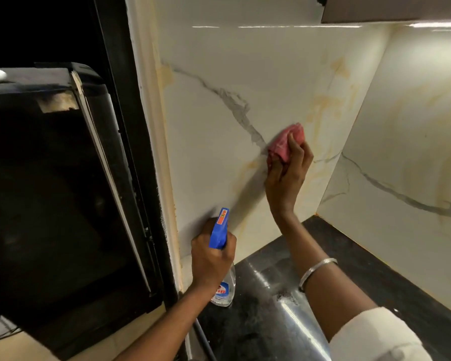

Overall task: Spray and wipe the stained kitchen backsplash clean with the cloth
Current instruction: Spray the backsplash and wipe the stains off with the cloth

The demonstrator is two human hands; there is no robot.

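The white marble-look backsplash (214,142) carries yellow-orange stains, thickest right of centre and along its left edge. My right hand (287,175) grips a bunched pink cloth (284,144) and presses it flat against the backsplash beside a grey vein. Lower down, my left hand (212,254) grips a clear spray bottle (225,285) with a blue trigger head (220,227), its nozzle pointing up toward the wall. The bottle's base hangs near the counter edge.
A black countertop (336,259) runs below the wall, with a shiny metal strip (292,303) across it. A second stained wall panel (412,157) meets the backsplash at the right corner. A dark appliance (63,194) stands at the left. A cabinet underside (391,9) hangs at top right.
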